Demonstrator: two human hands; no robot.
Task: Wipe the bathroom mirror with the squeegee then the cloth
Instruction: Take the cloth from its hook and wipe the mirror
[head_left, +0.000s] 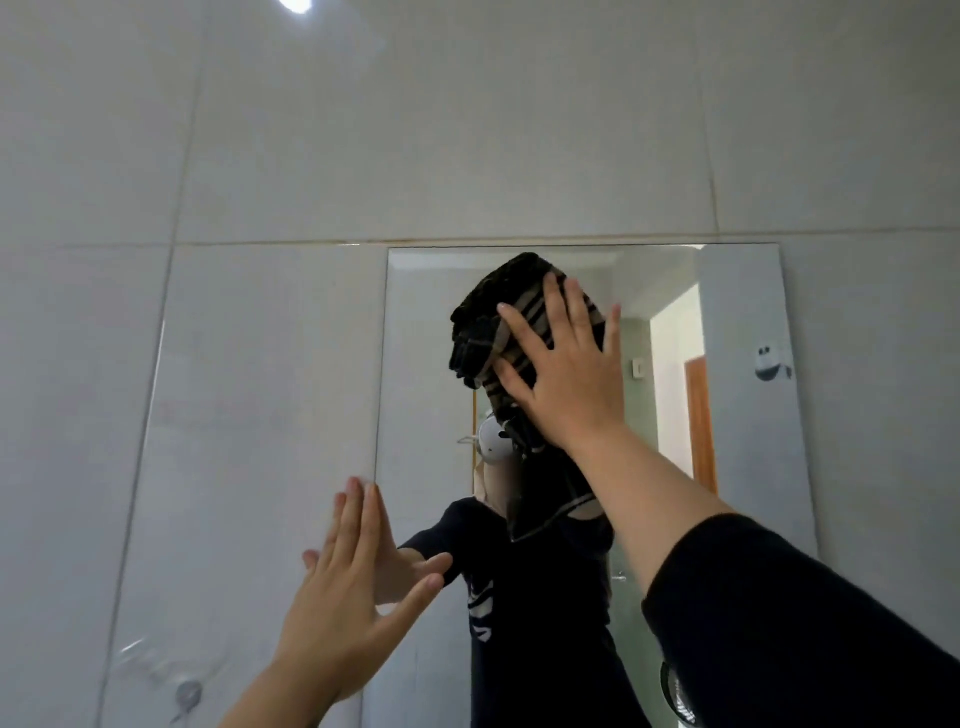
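- While the right hand (563, 374) presses the dark striped cloth (485, 332) flat against the upper mirror (743, 441), its fingers spread apart.
- Left hand (345, 587) rests open-palmed on the mirror's left edge, holding nothing.

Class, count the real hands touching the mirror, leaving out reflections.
2: the left hand flat near the mirror's left edge, the right hand pressing the cloth higher up.

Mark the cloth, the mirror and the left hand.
cloth (480, 322), head view, dark bunched part left of the fingers.
mirror (743, 467), head view, bare glass on the right side.
left hand (343, 603), head view, back of the hand.
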